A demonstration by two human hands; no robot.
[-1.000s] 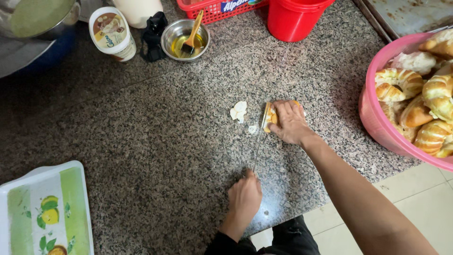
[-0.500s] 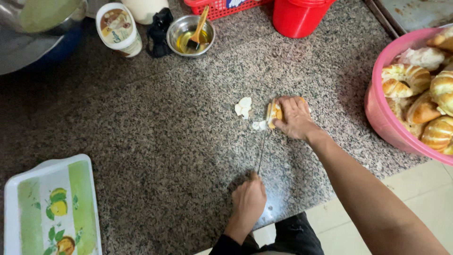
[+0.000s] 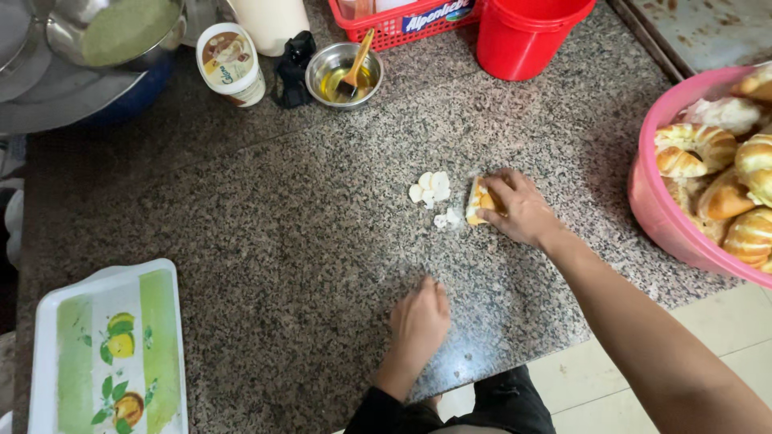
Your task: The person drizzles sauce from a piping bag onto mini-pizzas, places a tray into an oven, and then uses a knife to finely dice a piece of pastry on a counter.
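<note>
Below us, the speckled granite desk point(image 3: 265, 217) fills most of the view. At its right edge stands a pink plastic basin point(image 3: 653, 210) heaped with golden, twisted bread rolls point(image 3: 728, 173). At the lower left corner lies a white tray point(image 3: 108, 354) printed with green stripes and fruit. Along the far edge we see a steel bowl point(image 3: 121, 32) holding a pale green mix, a red bucket point(image 3: 527, 36), a red basket point(image 3: 406, 20), a small round tub point(image 3: 231, 63) with a printed lid, and a small steel bowl point(image 3: 346, 74) of yellow oil with a brush leaning in it.

Our right hand point(image 3: 519, 207) presses down on a piece of bread roll point(image 3: 480, 201) near the middle of the desk, fingers curled over it and holding it in place. Just to its left lie a few white slices point(image 3: 430, 189) and crumbs, close to the roll piece. Our left hand point(image 3: 420, 320) rests nearer the desk's front edge, well apart from the roll, fingers bent downward; we cannot tell whether it grips anything.
</note>
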